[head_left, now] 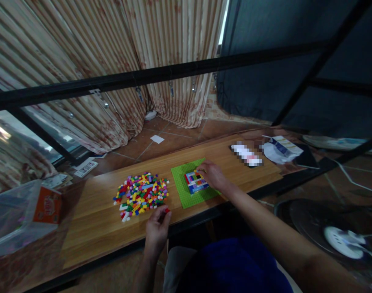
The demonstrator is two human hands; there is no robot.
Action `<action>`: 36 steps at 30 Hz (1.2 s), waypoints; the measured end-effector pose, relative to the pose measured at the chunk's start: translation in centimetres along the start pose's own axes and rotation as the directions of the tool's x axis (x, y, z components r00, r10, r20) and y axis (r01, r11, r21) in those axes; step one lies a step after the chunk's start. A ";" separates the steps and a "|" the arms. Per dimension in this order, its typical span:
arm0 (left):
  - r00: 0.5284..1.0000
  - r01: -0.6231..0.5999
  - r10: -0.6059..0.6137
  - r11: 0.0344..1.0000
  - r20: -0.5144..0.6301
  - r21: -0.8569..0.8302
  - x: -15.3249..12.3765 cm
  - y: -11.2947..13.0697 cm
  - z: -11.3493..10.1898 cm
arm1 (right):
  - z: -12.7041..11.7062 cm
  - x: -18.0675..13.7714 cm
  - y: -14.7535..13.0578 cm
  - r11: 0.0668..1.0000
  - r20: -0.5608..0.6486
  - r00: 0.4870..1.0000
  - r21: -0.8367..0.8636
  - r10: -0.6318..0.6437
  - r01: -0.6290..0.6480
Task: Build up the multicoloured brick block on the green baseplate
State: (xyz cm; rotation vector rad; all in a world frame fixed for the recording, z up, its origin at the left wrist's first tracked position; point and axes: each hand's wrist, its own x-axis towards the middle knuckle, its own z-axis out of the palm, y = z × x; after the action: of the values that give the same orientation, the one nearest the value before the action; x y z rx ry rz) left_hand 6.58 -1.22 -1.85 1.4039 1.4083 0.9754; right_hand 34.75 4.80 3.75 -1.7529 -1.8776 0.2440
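Note:
My left hand (158, 226) is closed, with a small red brick (167, 211) between thumb and fingertips. It is just in front of a spread-out heap of loose toy bricks (143, 193) in many colours. On the table, right of the heap, lies a green studded baseplate (189, 201). A low, multicoloured rectangular brick build (195, 183) sits on that plate, with blue along its front. My right hand (212, 174) reaches over the build's right back corner, fingers pinched together. Whatever those fingertips hold is too small to make out.
The wooden table (94, 215) carries a phone-like slab (245, 154) at the right, beside a white plastic package (282, 148). A clear bin (21, 219) with an orange label stands left. A dark metal rail (173, 71) crosses beyond the table. A power strip (341, 242) lies lower right.

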 end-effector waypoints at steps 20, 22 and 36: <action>1.000 -0.017 0.018 0.998 -0.023 0.059 -0.3 2.0 0.0 | 3.2 0.5 2.3 0.786 -0.079 0.891 0.510 0.448 -0.350; 1.000 -0.016 0.018 0.997 -0.017 0.080 -0.3 1.9 0.0 | 3.7 0.8 2.3 0.772 -0.065 0.896 0.539 0.439 -0.339; 1.000 -0.021 0.023 0.995 -0.017 0.093 -0.2 1.9 -0.1 | 4.8 0.9 1.9 0.711 0.010 0.874 0.577 0.486 -0.402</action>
State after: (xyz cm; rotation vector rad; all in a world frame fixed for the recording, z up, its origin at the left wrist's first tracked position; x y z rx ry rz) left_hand 7.04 -1.29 0.00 1.4852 1.4706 0.9493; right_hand 33.96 7.08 -0.85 -1.6993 -1.0784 0.7566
